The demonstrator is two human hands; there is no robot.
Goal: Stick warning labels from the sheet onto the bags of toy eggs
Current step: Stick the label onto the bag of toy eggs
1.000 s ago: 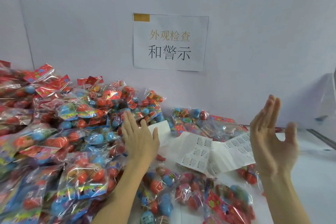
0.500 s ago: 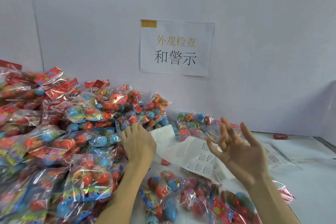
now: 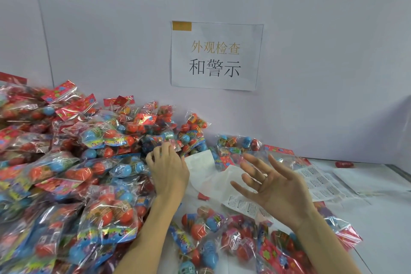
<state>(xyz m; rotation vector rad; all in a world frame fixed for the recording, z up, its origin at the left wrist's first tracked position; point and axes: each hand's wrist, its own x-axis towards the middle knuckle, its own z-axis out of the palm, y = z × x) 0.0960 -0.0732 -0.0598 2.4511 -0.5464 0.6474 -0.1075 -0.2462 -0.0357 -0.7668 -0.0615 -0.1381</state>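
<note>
Where a white table point(image 3: 378, 229) meets the wall point(image 3: 311, 73), a paper sign point(image 3: 215, 55) hangs.

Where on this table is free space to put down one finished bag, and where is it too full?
Bare table shows at the right, past the label sheet and the right hand. A small bare strip lies between the left hand and the label sheet. The left side is crowded: the bag pile covers it.

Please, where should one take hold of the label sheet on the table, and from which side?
Probably pinch the label sheet at its near printed corner, coming from the right with the right hand hovering open above it. That edge lies bare; the far part curls against the bags of toy eggs.
</note>
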